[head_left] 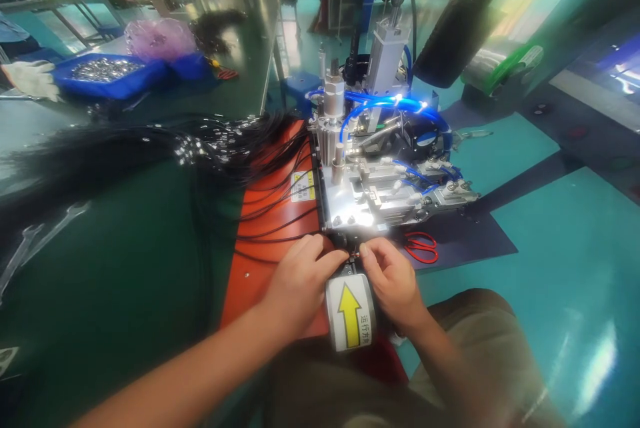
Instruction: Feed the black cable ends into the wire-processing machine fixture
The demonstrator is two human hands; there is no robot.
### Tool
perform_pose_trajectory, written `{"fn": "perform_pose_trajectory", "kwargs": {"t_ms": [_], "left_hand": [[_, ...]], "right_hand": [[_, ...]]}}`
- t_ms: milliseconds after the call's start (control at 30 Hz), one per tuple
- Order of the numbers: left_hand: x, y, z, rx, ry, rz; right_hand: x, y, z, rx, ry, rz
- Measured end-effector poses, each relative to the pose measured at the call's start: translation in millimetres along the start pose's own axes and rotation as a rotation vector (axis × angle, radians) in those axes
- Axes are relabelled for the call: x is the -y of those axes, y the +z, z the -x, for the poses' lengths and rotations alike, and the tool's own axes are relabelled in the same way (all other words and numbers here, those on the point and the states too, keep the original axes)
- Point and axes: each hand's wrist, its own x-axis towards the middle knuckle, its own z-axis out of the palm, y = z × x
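My left hand (303, 275) is closed, with its thumb and fingers pinched together at the front edge of the silver machine (345, 198). A black cable (257, 259) runs up to it from the left. Close by on the right, my right hand (393, 281) is pinched at the same spot, with thumb and fingertip around something tiny. The small piece between the two hands is too blurred to name. Just below the fingertips sits a white round cover (357, 315) with a yellow arrow on it.
The machine stands on an orange base plate (250, 298). A long bundle of black cables (135, 155) lies to the left. Red-handled scissors (423, 248) lie right of the machine. Wrenches (50, 235), a blue tray (107, 85) of metal parts and a co-worker's gloved hand (33, 80) are farther left.
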Motion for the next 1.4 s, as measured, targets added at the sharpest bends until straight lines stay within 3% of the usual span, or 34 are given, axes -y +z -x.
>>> {"fn": "perform_pose_trajectory", "kwargs": {"t_ms": [1400], "left_hand": [[-1.1,-0.2,-0.2,0.037,-0.023,-0.026]], "right_hand": [[-1.6,0.9,-2.2,-0.010,-0.017,0.031]]}}
